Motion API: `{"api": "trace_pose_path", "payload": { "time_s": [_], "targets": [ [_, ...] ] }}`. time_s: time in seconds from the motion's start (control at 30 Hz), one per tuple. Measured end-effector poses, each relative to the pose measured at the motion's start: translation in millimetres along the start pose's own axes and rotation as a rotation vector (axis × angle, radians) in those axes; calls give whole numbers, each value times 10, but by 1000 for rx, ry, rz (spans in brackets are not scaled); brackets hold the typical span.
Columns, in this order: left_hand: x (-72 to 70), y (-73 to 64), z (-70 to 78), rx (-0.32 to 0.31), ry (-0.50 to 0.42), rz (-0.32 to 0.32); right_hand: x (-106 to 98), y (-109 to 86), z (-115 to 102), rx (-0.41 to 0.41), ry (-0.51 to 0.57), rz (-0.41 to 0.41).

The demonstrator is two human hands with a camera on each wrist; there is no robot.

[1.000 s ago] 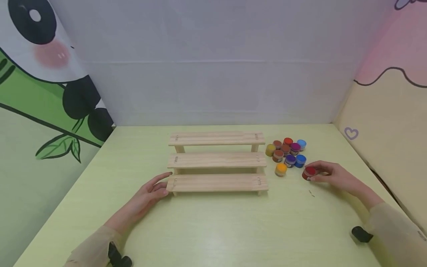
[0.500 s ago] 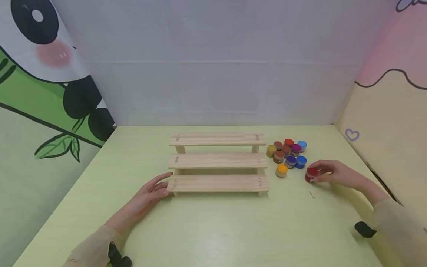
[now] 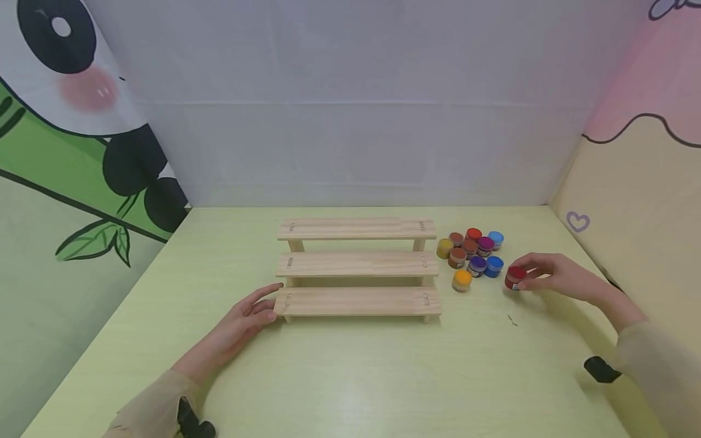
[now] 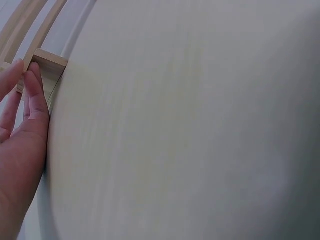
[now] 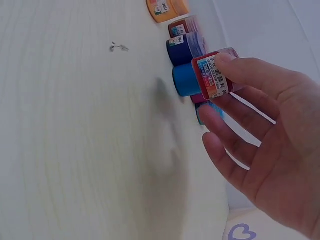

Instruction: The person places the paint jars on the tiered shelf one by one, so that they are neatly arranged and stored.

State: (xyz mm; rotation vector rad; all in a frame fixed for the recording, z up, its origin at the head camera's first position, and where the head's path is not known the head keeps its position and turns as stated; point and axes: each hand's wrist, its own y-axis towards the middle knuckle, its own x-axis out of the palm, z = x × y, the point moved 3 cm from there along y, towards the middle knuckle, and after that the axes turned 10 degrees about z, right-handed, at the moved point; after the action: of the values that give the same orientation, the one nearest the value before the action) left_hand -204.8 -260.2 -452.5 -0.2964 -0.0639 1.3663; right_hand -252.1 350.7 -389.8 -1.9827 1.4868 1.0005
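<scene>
A three-step light wooden rack [image 3: 357, 300] stands mid-table. My left hand [image 3: 241, 325] is at the left end of its lowest step, thumb at the front corner and a finger reaching behind. In the left wrist view, the fingertips [image 4: 32, 75] straddle the board's end beside its leg. My right hand [image 3: 566, 278] pinches a small dark red paint jar [image 3: 515, 277] between thumb and fingers. In the right wrist view, the labelled jar [image 5: 212, 75] is raised above the table, its lid towards the palm. Just left of it are the blue jar [image 3: 494, 266] and purple jar [image 3: 477, 266].
Several more paint jars cluster right of the rack, among them a brown jar [image 3: 457, 257], a red jar [image 3: 473, 234] and a mustard jar [image 3: 444, 247]. An orange-yellow jar [image 3: 462, 280] sits in front. Painted panels enclose the pale table [image 3: 350, 377] at back and sides.
My right hand has shifted slightly right and then up, carrying the dark red paint jar. The left hand keeps its place at the rack.
</scene>
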Motion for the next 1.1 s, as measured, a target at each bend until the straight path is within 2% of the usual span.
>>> {"api": "trace_pose_path", "payload": {
  "time_s": [0.37,0.63,0.77,1.03,1.1],
  "targets": [
    [-6,-13,-1,-13,12,15,-103,100,-162,26,3,79],
    [-13,-1,-22,-17,5,19,-83,216,-318,22,-15,180],
    [-15,-12,-25,-29,2,29,-48,273,-426,22,-7,232],
    [-17,-14,-14,0,7,1,17,372,-728,3,52,333],
    [-22,-20,-11,-11,3,11,29,404,-802,9,73,365]
  ]
}}
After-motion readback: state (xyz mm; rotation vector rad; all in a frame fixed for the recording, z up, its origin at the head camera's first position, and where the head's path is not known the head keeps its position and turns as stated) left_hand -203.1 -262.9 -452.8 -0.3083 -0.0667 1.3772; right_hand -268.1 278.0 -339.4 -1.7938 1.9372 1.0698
